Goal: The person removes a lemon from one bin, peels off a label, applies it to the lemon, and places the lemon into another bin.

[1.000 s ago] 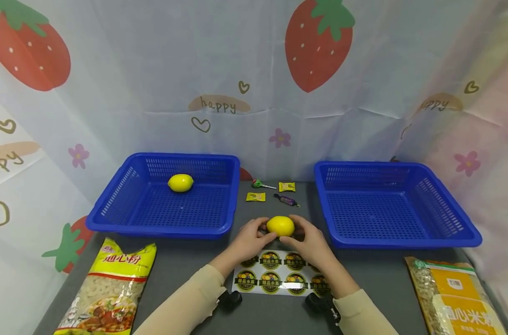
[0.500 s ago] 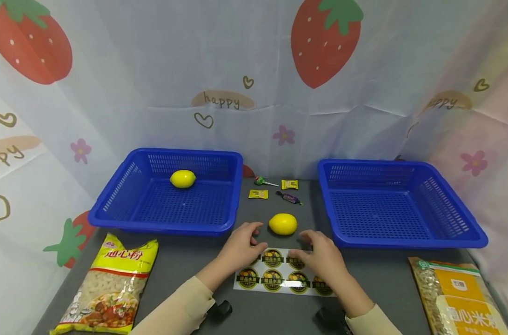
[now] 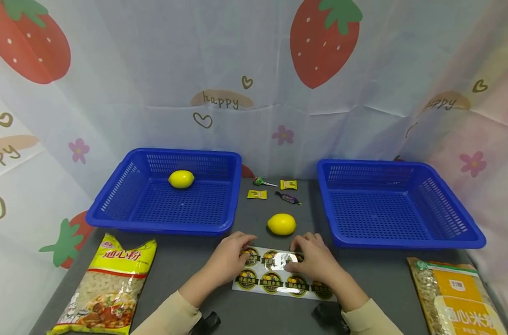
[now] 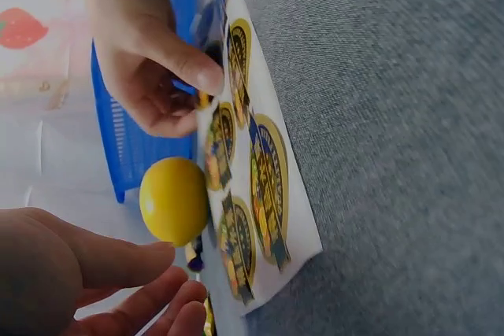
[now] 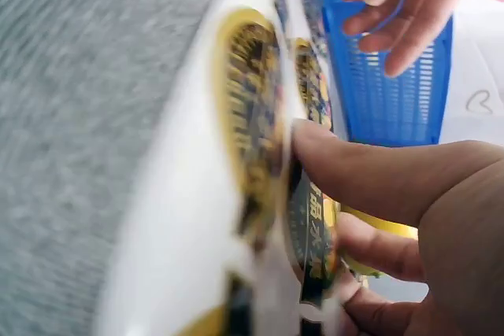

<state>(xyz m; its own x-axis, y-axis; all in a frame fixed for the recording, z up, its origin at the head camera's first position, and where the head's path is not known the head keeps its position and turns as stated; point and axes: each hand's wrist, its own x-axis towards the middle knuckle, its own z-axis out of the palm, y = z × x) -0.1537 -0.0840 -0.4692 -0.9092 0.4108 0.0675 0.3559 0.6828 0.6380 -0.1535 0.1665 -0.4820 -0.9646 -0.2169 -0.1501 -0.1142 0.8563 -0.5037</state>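
Note:
A white sheet of round black-and-gold stickers [image 3: 272,282] lies on the dark table in front of me. My right hand [image 3: 317,260] is at its far right part. In the right wrist view the thumb [image 5: 339,159] presses on a sticker [image 5: 307,218] while the curled fingers meet the sheet's far edge. My left hand [image 3: 226,258] hovers at the sheet's left edge, fingers loosely extended and holding nothing in the left wrist view. Just beyond the sheet, a yellow lemon [image 3: 281,224] rests on the table, apart from both hands.
A blue basket [image 3: 162,228] at left holds another lemon [image 3: 181,179]. A second blue basket [image 3: 409,243] stands at right. Between them lie a lollipop [image 3: 260,181] and several wrapped candies [image 3: 257,194]. Pasta bags flank the front: one yellow [image 3: 111,288], one orange [image 3: 457,295].
Both hands have let go of the lemon, which stays on the table. They have drawn back toward me to the sticker sheet, and the right hand has taken hold at its far edge.

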